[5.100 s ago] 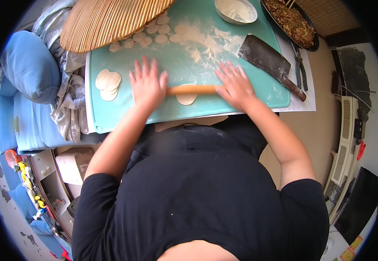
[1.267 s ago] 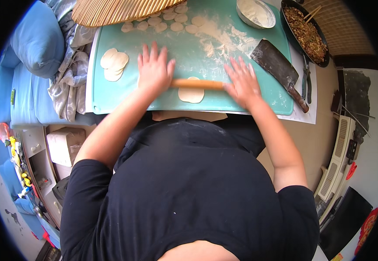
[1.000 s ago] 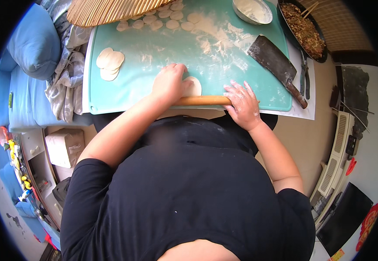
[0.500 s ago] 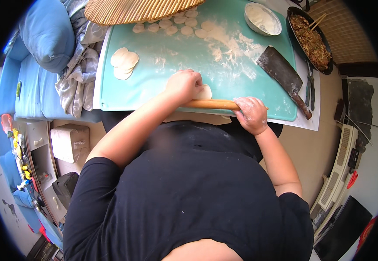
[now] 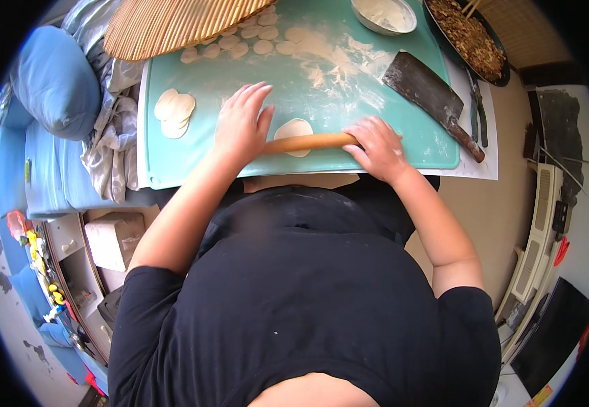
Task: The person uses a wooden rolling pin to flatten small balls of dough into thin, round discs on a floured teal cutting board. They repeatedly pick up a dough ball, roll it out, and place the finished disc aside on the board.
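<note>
A stack of dough rounds (image 5: 174, 112) lies left of the fingers of the left hand (image 5: 241, 125), which stretch out open above the rolling pin (image 5: 311, 142). Between both hands' fingers, the pin crosses a flat dough round (image 5: 294, 127); lopsided pressure could thin it unevenly. The right hand (image 5: 381, 148) curls its fingers around the pin, left of a cleaver (image 5: 425, 88).

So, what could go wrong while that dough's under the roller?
The cleaver lies to the right of the right hand, its handle poking past the green mat; a bump might shift it. The dough round under the rolling pin could stick, since most loose flour lies farther up. The flat rounds at the left overlap, so they might cling together.
</note>
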Tool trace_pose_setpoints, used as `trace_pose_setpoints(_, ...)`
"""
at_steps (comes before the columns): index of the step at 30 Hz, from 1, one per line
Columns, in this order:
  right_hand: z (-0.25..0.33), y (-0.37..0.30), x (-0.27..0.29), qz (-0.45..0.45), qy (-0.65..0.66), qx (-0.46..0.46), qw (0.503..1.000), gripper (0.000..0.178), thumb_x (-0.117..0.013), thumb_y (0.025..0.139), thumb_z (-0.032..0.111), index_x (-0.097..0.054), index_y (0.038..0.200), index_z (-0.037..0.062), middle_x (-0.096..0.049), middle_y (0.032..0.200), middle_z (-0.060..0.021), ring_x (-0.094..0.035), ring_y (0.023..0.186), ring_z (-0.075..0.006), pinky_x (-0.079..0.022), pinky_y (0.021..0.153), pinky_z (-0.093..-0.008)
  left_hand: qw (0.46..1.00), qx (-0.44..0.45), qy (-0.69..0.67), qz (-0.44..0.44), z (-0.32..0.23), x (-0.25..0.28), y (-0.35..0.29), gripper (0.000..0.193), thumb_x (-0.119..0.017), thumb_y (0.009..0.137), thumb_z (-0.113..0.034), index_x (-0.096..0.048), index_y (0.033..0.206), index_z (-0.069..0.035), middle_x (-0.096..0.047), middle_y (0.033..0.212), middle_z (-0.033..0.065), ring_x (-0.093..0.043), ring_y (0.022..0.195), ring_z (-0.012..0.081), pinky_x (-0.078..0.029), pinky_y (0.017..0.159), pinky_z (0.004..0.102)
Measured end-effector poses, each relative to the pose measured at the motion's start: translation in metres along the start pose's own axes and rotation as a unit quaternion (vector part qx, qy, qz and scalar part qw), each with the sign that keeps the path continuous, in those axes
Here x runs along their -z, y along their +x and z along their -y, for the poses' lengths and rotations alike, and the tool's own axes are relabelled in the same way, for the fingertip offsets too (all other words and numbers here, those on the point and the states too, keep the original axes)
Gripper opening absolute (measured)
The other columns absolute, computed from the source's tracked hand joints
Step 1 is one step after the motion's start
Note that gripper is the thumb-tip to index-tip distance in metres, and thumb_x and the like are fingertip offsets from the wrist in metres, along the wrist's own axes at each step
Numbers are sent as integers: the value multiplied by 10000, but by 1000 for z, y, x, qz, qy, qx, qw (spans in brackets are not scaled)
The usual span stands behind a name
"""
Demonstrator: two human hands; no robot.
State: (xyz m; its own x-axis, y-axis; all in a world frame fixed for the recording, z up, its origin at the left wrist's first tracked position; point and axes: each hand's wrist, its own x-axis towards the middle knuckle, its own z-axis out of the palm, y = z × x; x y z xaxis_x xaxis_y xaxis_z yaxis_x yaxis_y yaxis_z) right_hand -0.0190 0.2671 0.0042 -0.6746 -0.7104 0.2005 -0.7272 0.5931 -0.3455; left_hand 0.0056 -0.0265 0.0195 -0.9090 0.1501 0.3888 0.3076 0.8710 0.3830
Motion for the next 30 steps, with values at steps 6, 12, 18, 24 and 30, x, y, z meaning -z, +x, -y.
trace_pose_setpoints(6,-10,51,-24,6,-103,-59,993,561,-446,910,470,-413,1350,124,-288,1475,-115,-216,1377,-313,-162,1121,-457,973,87,196,86,36,-22,3,525,-417,924,-391,-417,1353,-88,-321,1445,196,-244,1357,391,-216,1089,520)
trace_pose_setpoints(12,18,9,-15,41,-103,-67,992,568,-476,895,430,-434,1341,81,-338,1449,-123,-260,1361,-315,-206,1102,-477,975,17,172,137,14,-9,-32,548,-449,904,-385,-417,1346,-63,-317,1446,193,-266,1348,392,-236,1075,531)
trace_pose_setpoints(18,35,-17,-13,-82,14,50,995,308,-616,776,117,-592,1077,59,-591,1127,-86,-552,1057,-271,-419,932,-417,980,91,-23,177,-19,-1,-28,447,-626,804,-263,-539,1179,-37,-505,1236,177,-487,1132,355,-400,947,422)
trace_pose_setpoints(24,42,-6,5,-125,-3,106,987,279,-640,736,53,-602,1013,72,-627,957,-61,-606,837,-237,-467,709,-348,951,188,-50,240,-21,-20,4,198,-706,692,-189,-648,842,-74,-629,851,127,-598,869,325,-488,778,375)
trace_pose_setpoints(30,34,-11,0,-135,21,114,984,351,-681,697,21,-588,1030,83,-629,951,-60,-614,815,-243,-468,689,-344,962,193,-125,144,-28,-3,-23,183,-714,696,-171,-628,828,-78,-620,863,93,-600,804,299,-486,709,376)
